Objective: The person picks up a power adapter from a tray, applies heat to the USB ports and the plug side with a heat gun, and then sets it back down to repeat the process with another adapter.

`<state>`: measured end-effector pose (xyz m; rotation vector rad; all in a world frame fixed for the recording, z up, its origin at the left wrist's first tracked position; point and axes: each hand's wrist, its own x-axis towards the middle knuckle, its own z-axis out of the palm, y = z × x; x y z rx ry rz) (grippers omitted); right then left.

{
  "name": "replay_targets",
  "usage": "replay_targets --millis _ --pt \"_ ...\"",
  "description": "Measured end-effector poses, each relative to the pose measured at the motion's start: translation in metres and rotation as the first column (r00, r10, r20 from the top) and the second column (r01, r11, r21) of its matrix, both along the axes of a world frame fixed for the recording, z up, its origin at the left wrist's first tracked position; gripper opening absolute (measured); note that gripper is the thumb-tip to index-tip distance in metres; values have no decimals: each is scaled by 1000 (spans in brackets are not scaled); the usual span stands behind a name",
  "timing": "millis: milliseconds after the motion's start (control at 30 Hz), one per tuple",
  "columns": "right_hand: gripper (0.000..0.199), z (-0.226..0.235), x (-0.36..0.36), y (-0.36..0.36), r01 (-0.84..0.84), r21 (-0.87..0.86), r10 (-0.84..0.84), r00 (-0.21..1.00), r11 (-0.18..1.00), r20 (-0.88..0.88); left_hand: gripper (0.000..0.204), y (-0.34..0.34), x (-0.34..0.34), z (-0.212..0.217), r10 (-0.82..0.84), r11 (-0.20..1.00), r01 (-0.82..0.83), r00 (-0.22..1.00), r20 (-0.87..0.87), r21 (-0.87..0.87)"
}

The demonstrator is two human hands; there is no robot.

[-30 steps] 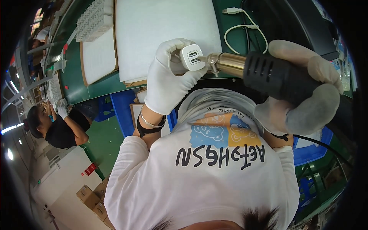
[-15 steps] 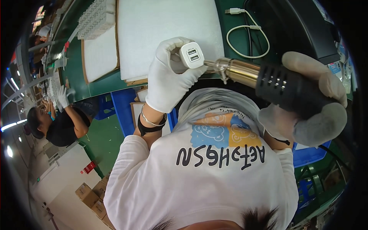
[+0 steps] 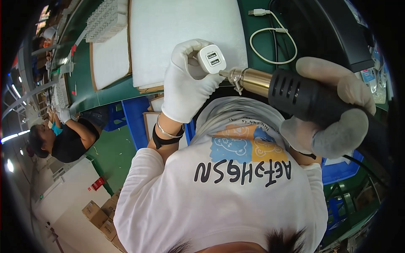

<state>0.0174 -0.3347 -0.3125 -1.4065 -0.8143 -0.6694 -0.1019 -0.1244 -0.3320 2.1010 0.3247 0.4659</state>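
Observation:
My left hand [image 3: 182,86], in a white glove, is closed round a white two-port USB charger [image 3: 212,59]. The charger's port face is turned up toward me, and the fingers cover part of its body. My right hand [image 3: 342,134], gloved too, wraps round the black handle of a hot air gun [image 3: 291,89]. This gun has a vented collar and a brass-coloured metal barrel ending in a thin nozzle. Its nozzle tip lies just below the charger's lower right edge, by my left fingertips; whether it touches cannot be told.
A white foam sheet [image 3: 185,38] covers part of the green table [image 3: 103,90]. Beyond the gun lies a coiled white USB cable [image 3: 253,46], near a black machine [image 3: 333,29]. Clear trays [image 3: 107,21] stand at the far left. A co-worker [image 3: 69,141] sits on the left.
The hot air gun has shifted left and slightly toward me with my right hand, its nozzle now lower against the charger. The charger tilts slightly differently. The co-worker's gloved hand has dropped.

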Motion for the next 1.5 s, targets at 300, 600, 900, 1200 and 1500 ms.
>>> replay_targets --millis 300,600,900,1200,1500 --pt "29 -3 10 -27 -3 20 4 1000 1000 -22 56 -14 1 4 21 992 -21 1000 0 -122" --pt "29 3 9 -1 -22 56 24 999 998 -29 56 -5 3 2 123 960 -115 992 15 -257" --pt "29 1 12 2 -47 108 52 998 993 -40 62 3 -1 14 -47 297 76 997 64 -952" --pt "24 5 -4 -16 -59 81 73 982 995 -176 67 -7 0 10 -50 -300 157 982 180 -941" --pt "14 9 -3 -9 -92 129 117 974 987 -194 59 -6 -6 27 109 861 -186 977 -184 -474"
